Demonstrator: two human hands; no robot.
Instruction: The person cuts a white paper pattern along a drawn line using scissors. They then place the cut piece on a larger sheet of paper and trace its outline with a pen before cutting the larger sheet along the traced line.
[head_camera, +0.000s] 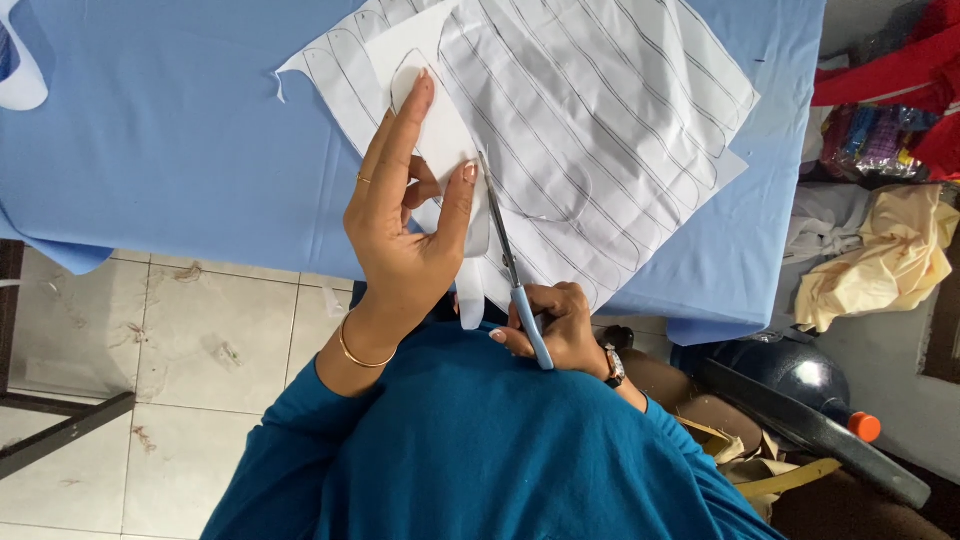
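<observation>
**Cutting the paper pattern w/ scissors**

My left hand (405, 225) is up over the table (170, 130) edge, palm side turned toward me, wrist bent back. Thumb and middle fingers pinch a rounded paper piece (440, 140); index finger is stretched straight along it, tip near the piece's top curve. Hand is half-open otherwise: ring finger w/ a thin ring curls in behind. Gold bangle (360, 355) sits on the wrist.

My right hand (555, 325) is lower, close to my chest, fingers wrapped through the light blue handles of the scissors (512, 275). Grip is closed round the handles; can't tell how far the blades are apart, they look nearly together. Blades point up and away from me, tip just beside my left thumb, lying along the edge of the piece. Watch on the right wrist, forearm coming in from the right.

The pattern sheet (600, 130) is white w/ nested curved lines; it lies on the blue cloth over the table and hangs a bit past the near edge, where the cut is. Both sleeves are teal.

Right of the table: yellow cloth (890, 260), red cloth, a dark helmet-like thing. Tiled floor (180, 340) on the left.
</observation>
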